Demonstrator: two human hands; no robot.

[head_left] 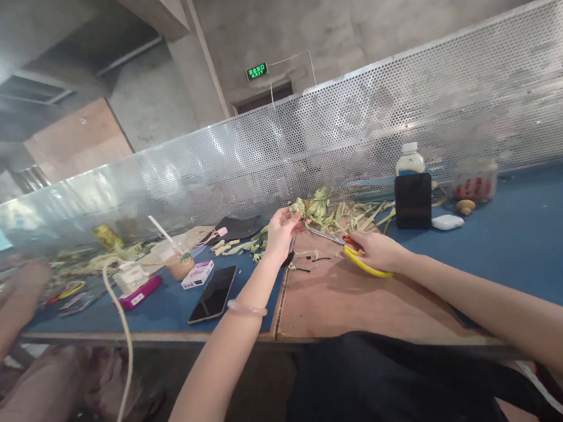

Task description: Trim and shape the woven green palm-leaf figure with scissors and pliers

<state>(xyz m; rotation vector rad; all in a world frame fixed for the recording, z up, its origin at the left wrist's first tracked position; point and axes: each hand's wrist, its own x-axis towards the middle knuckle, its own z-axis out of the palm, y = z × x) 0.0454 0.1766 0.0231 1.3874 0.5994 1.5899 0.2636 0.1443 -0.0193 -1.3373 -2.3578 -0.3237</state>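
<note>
Concrete wall (365, 7); perforated metal screen (235, 155) behind a blue tabletop (531, 245); landmark, one wooden board (332, 306). Left of board: co-worker's hand (31, 274), blurred; dark phone (213, 294). Over board's far left corner: left hand (283, 231), fingertips pinching a pale green plant piece (297, 207). On board: dark scraps (323, 258), suggesting some cutting done. Above board: scissors (332, 238), points near that piece, blade gap not discernible. Along board's far edge: leafy strands (355, 216), seemingly remaining work, amount unclear. Above board's right part: right hand (379, 249) gripping the scissors' yellow handles. Right of board: white case (447, 222); jar (477, 180).
</note>
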